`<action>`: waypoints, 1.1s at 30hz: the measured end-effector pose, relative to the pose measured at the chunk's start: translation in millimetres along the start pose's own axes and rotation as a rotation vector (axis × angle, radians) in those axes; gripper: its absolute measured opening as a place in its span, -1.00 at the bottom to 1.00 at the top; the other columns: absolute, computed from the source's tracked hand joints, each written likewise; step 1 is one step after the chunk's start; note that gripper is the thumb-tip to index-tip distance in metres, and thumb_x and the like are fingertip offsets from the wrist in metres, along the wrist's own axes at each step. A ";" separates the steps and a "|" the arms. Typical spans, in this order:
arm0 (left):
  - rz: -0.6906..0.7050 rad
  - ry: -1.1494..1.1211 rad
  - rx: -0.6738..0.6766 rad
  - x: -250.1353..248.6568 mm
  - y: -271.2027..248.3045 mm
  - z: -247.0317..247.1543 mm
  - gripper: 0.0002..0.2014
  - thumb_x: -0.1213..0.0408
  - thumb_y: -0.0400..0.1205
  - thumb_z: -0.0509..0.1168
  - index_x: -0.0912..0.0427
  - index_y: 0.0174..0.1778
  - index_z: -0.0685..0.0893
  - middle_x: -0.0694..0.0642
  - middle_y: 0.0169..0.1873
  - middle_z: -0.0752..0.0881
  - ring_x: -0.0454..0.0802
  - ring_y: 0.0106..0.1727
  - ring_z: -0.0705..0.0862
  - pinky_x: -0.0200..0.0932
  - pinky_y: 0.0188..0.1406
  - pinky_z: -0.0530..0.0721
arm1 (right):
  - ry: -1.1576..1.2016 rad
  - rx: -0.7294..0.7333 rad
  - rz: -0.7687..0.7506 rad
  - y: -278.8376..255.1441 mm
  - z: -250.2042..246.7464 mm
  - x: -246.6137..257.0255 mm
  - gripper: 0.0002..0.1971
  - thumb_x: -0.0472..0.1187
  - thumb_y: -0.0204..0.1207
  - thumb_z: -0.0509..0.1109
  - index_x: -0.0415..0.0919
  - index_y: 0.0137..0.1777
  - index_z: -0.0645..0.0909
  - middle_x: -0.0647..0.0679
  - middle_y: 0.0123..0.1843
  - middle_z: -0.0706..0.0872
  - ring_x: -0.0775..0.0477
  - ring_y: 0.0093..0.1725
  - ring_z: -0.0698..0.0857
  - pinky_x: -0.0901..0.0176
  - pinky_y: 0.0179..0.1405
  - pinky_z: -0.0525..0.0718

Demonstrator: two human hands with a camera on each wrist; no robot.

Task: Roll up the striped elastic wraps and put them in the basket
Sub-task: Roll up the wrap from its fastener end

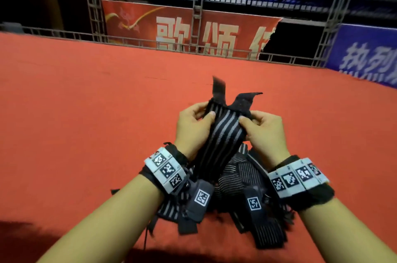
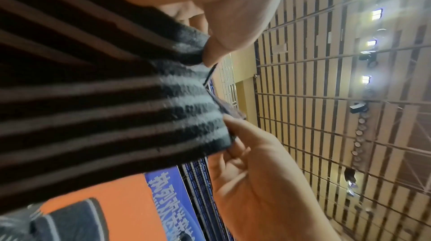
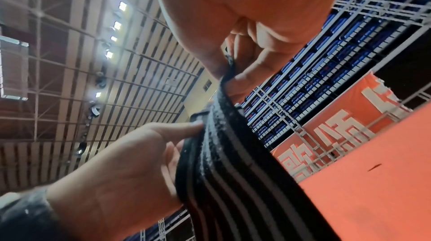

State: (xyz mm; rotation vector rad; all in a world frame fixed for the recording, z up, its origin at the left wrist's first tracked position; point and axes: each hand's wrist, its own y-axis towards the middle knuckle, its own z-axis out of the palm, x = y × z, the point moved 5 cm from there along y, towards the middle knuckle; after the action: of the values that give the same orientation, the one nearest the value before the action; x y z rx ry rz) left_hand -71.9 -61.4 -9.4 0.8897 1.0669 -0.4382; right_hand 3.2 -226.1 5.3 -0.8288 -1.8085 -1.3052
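Note:
A black wrap with grey stripes point(image 1: 223, 134) is held up over the red carpet by both hands. My left hand point(image 1: 206, 112) pinches its left edge near the top, thumb in front. My right hand point(image 1: 247, 119) pinches the right edge the same way. Two plain black end tabs point(image 1: 219, 88) stick up above the fingers. The wrap's lower part hangs down to a pile of more striped wraps point(image 1: 238, 174) between my wrists. The left wrist view shows the wrap point(image 2: 116, 106) pinched under my left thumb point(image 2: 221, 47). The right wrist view shows the wrap point(image 3: 233, 171) gripped by my right fingers point(image 3: 251, 75). I cannot make out a basket.
The red carpet point(image 1: 86, 101) stretches wide on all sides. A low metal railing point(image 1: 139, 42) bounds its far edge, with a red banner point(image 1: 189, 33) and a blue banner point(image 1: 365, 52) behind it. Another wrap point(image 2: 70, 223) lies on the carpet below.

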 end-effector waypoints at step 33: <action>-0.247 -0.044 0.086 110.2 -36.8 -19.8 -0.91 0.32 0.61 0.45 0.22 -0.07 0.86 0.29 -0.13 0.86 0.07 -0.10 0.80 -0.03 -0.03 0.74 | 0.485 0.268 0.205 -37.9 43.3 -130.2 -0.61 -0.19 0.22 0.68 -0.36 0.02 0.79 -0.29 0.05 0.85 -0.06 0.03 0.81 0.13 0.10 0.71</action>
State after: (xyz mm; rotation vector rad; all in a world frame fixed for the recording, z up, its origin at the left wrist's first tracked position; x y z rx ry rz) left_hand -59.7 -56.4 -126.6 0.8229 1.1289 -0.7112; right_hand 30.0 -205.0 -132.9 -0.4825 -1.4280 -0.9974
